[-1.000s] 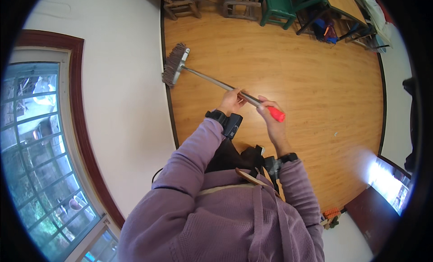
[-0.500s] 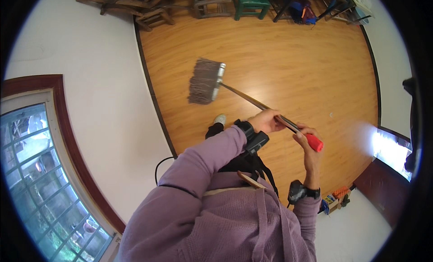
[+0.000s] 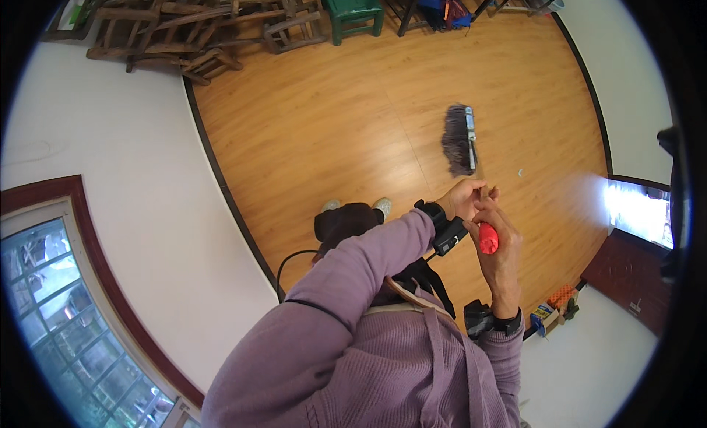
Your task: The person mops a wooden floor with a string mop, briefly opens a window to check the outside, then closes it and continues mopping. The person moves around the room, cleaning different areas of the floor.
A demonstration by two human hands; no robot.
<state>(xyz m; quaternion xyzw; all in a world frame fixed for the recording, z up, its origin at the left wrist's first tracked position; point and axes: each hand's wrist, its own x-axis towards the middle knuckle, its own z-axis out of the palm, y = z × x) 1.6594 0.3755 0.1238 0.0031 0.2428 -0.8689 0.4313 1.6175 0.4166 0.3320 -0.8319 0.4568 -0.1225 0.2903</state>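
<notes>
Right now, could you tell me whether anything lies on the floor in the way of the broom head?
Nothing large does. The broom head rests on bare wooden floor, with only a tiny pale speck to its right. The stacked wooden chairs and green bench stand well beyond it.

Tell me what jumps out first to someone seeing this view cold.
Centre right, both hands grip a broom: the left hand on the shaft, the right hand around its red grip, with the dark bristle head down on the orange wood floor. Stacked wooden chairs crowd the top left.
</notes>
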